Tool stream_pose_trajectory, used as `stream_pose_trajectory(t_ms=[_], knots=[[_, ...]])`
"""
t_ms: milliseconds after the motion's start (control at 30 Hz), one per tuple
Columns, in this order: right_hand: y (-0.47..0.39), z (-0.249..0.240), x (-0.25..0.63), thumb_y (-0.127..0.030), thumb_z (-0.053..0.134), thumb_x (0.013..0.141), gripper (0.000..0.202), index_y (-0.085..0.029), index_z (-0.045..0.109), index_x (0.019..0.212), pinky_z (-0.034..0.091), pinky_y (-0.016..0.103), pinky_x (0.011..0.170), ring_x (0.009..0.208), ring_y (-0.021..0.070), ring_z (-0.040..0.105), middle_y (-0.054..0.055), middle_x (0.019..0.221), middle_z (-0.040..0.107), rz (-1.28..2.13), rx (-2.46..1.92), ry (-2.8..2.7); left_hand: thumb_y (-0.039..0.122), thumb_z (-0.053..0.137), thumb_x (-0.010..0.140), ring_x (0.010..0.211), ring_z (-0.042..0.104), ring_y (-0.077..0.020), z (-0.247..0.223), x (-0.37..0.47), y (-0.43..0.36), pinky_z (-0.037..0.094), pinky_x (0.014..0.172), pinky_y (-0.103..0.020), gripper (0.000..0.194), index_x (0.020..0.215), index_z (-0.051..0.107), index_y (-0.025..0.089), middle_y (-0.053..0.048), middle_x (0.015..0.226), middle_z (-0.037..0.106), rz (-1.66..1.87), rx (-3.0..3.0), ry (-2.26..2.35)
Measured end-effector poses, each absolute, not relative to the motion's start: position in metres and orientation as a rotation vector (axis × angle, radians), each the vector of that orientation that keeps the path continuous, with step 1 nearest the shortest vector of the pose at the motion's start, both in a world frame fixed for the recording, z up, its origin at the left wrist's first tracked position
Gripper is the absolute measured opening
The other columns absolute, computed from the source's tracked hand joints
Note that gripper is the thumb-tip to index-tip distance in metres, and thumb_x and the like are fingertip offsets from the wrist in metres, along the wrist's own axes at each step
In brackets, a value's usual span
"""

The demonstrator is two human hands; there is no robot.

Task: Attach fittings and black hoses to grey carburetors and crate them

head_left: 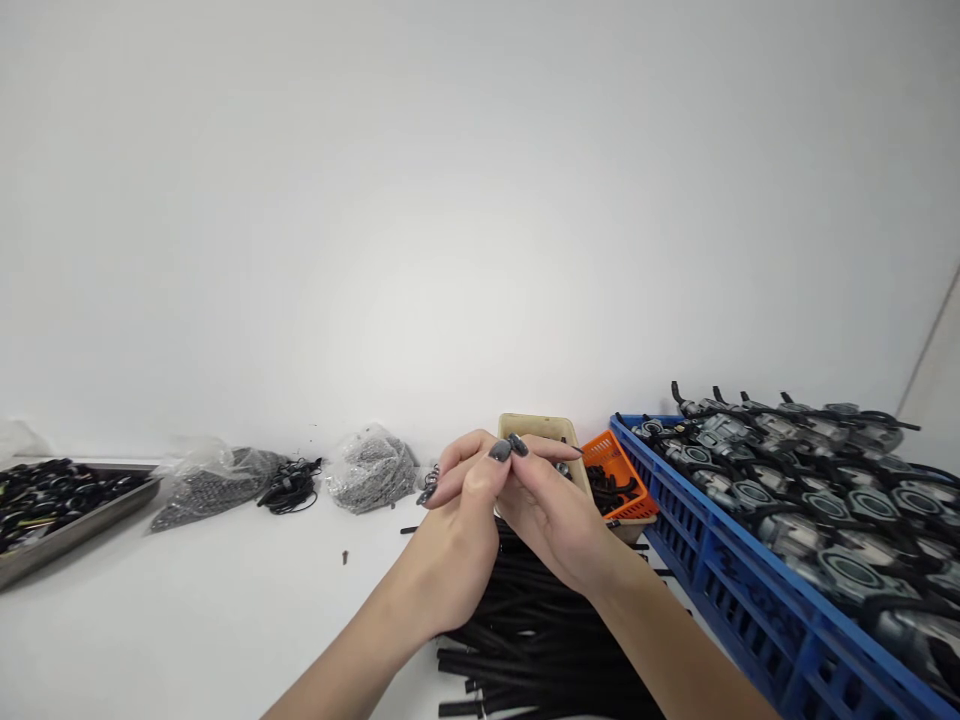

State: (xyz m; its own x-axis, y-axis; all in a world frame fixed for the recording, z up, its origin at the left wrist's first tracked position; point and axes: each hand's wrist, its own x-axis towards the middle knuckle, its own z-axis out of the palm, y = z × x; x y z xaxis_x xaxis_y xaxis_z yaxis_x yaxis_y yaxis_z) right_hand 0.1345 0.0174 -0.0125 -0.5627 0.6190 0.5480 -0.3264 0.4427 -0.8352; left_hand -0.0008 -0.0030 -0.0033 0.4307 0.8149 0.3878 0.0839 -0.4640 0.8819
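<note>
- Nearest lies a thick spread of black tubes [540, 650], below the wrists on the white table [300, 620]; their long axes run mostly left to right, several cut ends pointing left.
- Just above them, the left hand [465, 530] and right hand [555, 510] meet at the thumb tips, dark nails close together; the fingers are bent and overlap, and whether anything is pinched between them cannot be told.
- Small metal loops [433, 474] show beside the fingertips at the left edge of the hands; they are too small for a long axis to be read, and whether they are gripped is unclear.
- Right of the hands: a cream bin [536, 424], an orange basket [600, 450] of short black pieces [604, 490], then a blue crate [799, 610] heaped with metal parts [847, 570] and black hoses; any lettering on these is too small to make out.
- Left of the hands: two clear bags [371, 475] of small grey pieces, a black cord bundle [291, 487] between them, and a metal tray [82, 530] of dark parts at the far left; one small brownish piece [345, 557] lies alone nearer the camera.
</note>
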Motion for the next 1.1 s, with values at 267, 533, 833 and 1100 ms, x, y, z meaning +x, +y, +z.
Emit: stream_pose_trajectory(t_ms=[267, 533, 833, 1100], knots=[[0.015, -0.011, 0.134, -0.066, 0.046, 0.106, 0.056, -0.021, 0.079, 0.109, 0.033, 0.049, 0.124, 0.134, 0.0297, 0.054, 0.011, 0.117, 0.069, 1.261, -0.283, -1.759, 0.068, 0.024, 0.103, 0.151, 0.041, -0.0325, -0.003, -0.003, -0.004, 0.031, 0.131, -0.046, 0.069, 0.130, 0.073, 0.028, -0.004, 0.153, 0.058, 1.086, 1.845, 0.791], [0.015, -0.010, 0.134, -0.067, 0.044, 0.105, 0.057, -0.021, 0.077, 0.113, 0.033, 0.050, 0.124, 0.132, 0.0292, 0.055, 0.011, 0.113, 0.068, 1.269, -0.263, -1.788, 0.070, 0.024, 0.102, 0.150, 0.041, -0.0323, -0.001, -0.003, -0.004, 0.032, 0.131, -0.047, 0.070, 0.129, 0.073, 0.028, -0.005, 0.151, 0.059, 1.075, 1.869, 0.800], [0.008, -0.006, 0.135, -0.068, 0.044, 0.105, 0.056, -0.023, 0.076, 0.112, 0.036, 0.049, 0.124, 0.135, 0.0293, 0.051, 0.010, 0.117, 0.066, 1.230, -0.291, -1.803, 0.072, 0.026, 0.101, 0.150, 0.043, -0.0349, -0.003, -0.003, -0.007, 0.039, 0.127, -0.047, 0.071, 0.126, 0.074, 0.026, -0.007, 0.148, 0.060, 1.096, 1.889, 0.728], [0.007, -0.004, 0.136, -0.056, 0.037, 0.111, 0.051, -0.025, 0.077, 0.116, 0.037, 0.046, 0.123, 0.132, 0.0271, 0.054, 0.009, 0.118, 0.068, 1.222, -0.191, -1.841, 0.075, 0.029, 0.099, 0.149, 0.044, -0.0367, -0.001, -0.004, -0.011, 0.039, 0.127, -0.050, 0.071, 0.122, 0.076, 0.027, -0.006, 0.150, 0.061, 1.102, 1.879, 0.741]])
